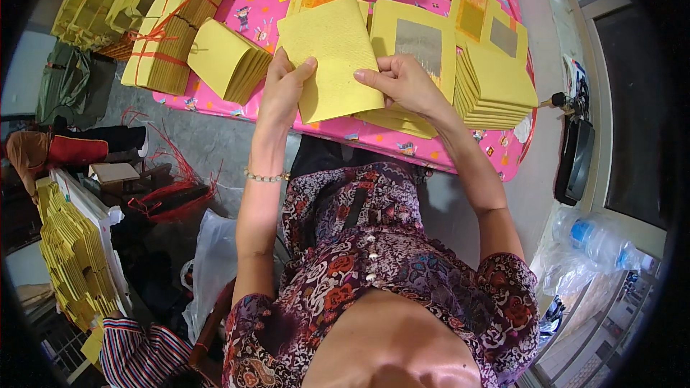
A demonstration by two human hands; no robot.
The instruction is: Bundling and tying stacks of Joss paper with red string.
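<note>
Between both hands I hold a folded sheet of yellow paper (334, 47), raised over the near side of the table. My left hand (284, 90) grips its left edge, thumb lying on the face. On the opposite edge my right hand (408, 85) pinches the sheet, thumb in front and fingers partly hidden behind. Under and right of it lies a stack of yellow paper with a silver patch (418, 47). A pile of folded yellow papers (496, 75) leans at the table's right end. Left of my hands stands a smaller batch of folded papers (223, 57).
The table wears a pink patterned cover (248, 11). Bundles tied with red string (159, 47) line its left end. Red string (172, 197) lies on the floor. Other people sit at left, beside more yellow paper stacks (75, 259). A plastic bottle (600, 241) is at right.
</note>
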